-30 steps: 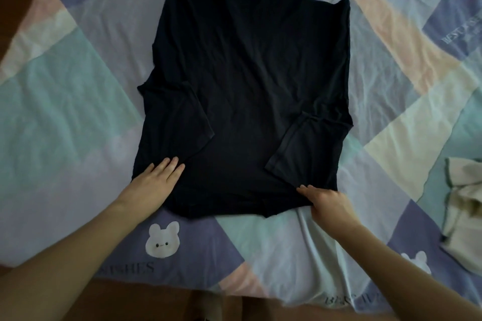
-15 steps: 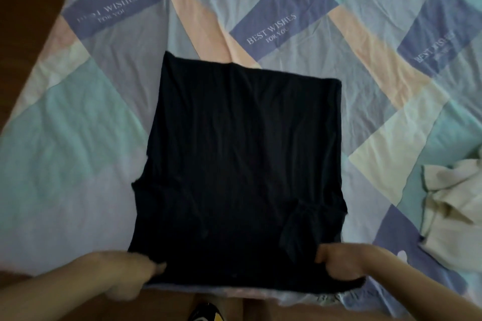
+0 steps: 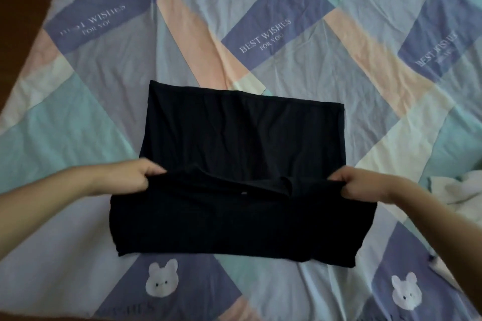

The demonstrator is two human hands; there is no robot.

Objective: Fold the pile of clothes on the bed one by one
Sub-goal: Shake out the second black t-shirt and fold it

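- Patchwork bedsheet (image 3: 300,2) fills the view: pastel blocks, "BEST WISHES FOR YOU" print, 2 white bunny motifs near the front edge; a dark strip of floor shows at the far left.
- I see the black T-shirt (image 3: 242,138) lying mid-bed, hem end far from me, near end lifted off the sheet.
- Change vs 1 s ago: then the shirt lay flat, sleeves tucked in, left fingers resting flat on the near left corner, right hand pinching the near right edge. Half a second ago both hands had clamped onto the near corners. Now the near edge is up and carried forward, so a doubled band of cloth sits over the shirt's middle.
- My left hand (image 3: 131,177) is closed around the near left corner, fingers curled over the cloth, thumb side toward the shirt.
- My right hand (image 3: 358,185) is closed the same way on the near right corner; cloth is pulled fairly taut between the 2 grips, with a small dip at the centre.
- Meaning for the task: I judge this as the lengthwise fold of this 1 garment, roughly halfway over; the edge is not yet laid down on the far hem.
- Next call, as I judge it: carry the edge to meet the far hem, keep both corners level, then release and smooth.
- White garment (image 3: 453,187) lies crumpled at the right edge, well apart from the shirt, unfolded so far.
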